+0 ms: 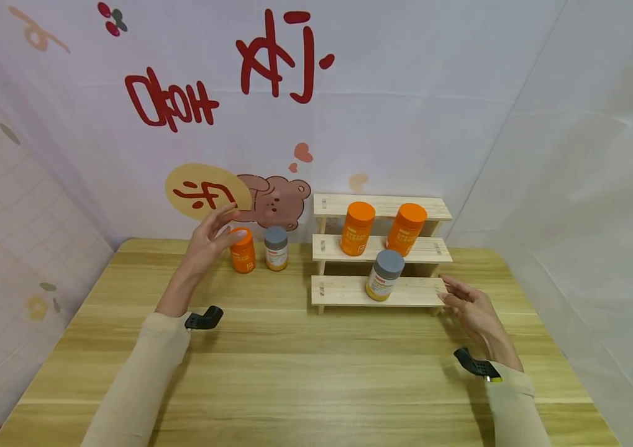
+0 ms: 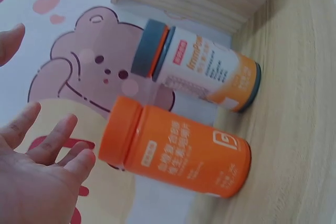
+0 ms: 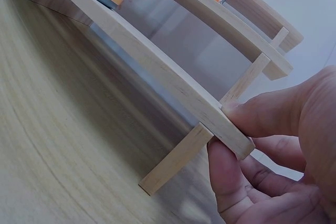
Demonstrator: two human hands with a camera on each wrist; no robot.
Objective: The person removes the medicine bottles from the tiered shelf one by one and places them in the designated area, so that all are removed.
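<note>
At the back left, my left hand (image 1: 204,244) is beside and over the lid of an orange bottle (image 1: 243,256). Its fingers are spread and hold nothing; in the left wrist view the fingertips (image 2: 80,162) are right by the lid. Just right of that bottle stands a white-and-yellow bottle with a grey lid (image 1: 276,253). My right hand (image 1: 475,312) pinches the right end of the lowest board of a three-tier wooden shelf (image 1: 341,292). In the right wrist view the thumb (image 3: 257,111) lies on top of the board, with fingers underneath.
Two orange bottles, one left (image 1: 356,234) and one right (image 1: 404,234), stand on the shelf's middle tier. A second grey-lidded bottle (image 1: 384,279) is on the lowest tier. The wooden table (image 1: 316,379) backs onto a printed cloth wall (image 1: 405,112).
</note>
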